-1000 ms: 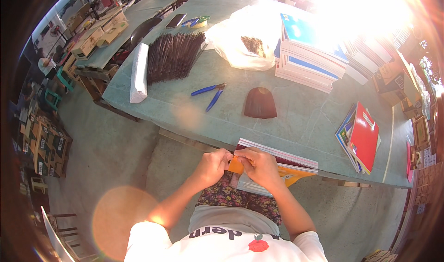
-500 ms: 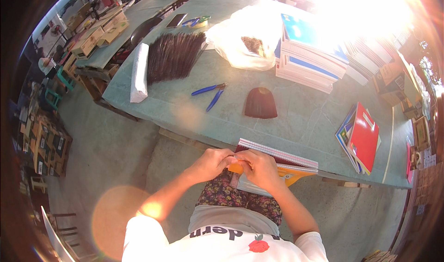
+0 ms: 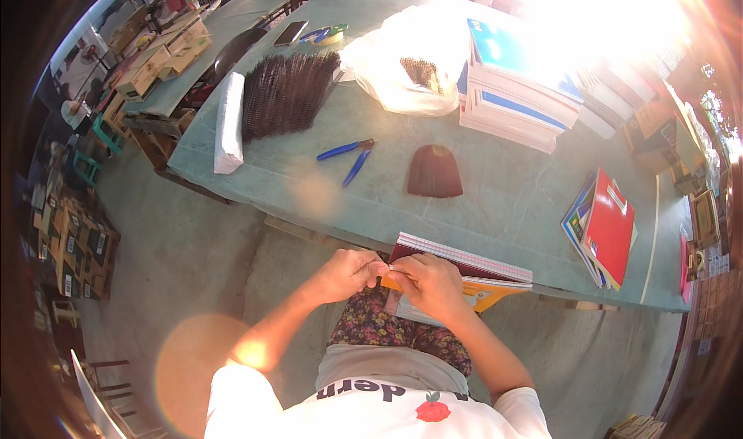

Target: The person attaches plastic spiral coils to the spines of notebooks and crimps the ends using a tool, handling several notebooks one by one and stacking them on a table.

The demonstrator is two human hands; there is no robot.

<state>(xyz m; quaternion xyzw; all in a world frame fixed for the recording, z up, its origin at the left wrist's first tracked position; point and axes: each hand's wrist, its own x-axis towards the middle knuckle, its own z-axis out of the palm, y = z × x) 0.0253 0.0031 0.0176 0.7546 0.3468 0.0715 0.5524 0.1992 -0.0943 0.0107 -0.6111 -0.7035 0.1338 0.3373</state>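
Note:
At the table's near edge a small stack of spiral notebooks point(image 3: 495, 267) stands tilted on edge, with pale page edges, a dark red cover and an orange cover showing. My left hand point(image 3: 350, 273) is closed in a pinch at the stack's left corner. Right beside it, my right hand point(image 3: 427, 282) pinches too, its fingertips almost touching the left ones and its palm over the notebooks. What the fingertips hold is too small to make out. Beyond them lie blue-handled cutting pliers point(image 3: 347, 160) and a dark red, rounded piece point(image 3: 435, 173).
Dark binding coils point(image 3: 282, 94) lie beside a long white wrapped roll point(image 3: 229, 123). A white plastic bag point(image 3: 398, 60), tall notebook stacks point(image 3: 511, 110), a phone point(image 3: 291, 33) and tape with scissors point(image 3: 325, 35) sit farther back. A red-covered notebook pile point(image 3: 607, 230) is at right.
My left hand has shifted slightly to the left, and both pinches have changed a little at the notebooks' corner. The notebooks stay nearly where they were.

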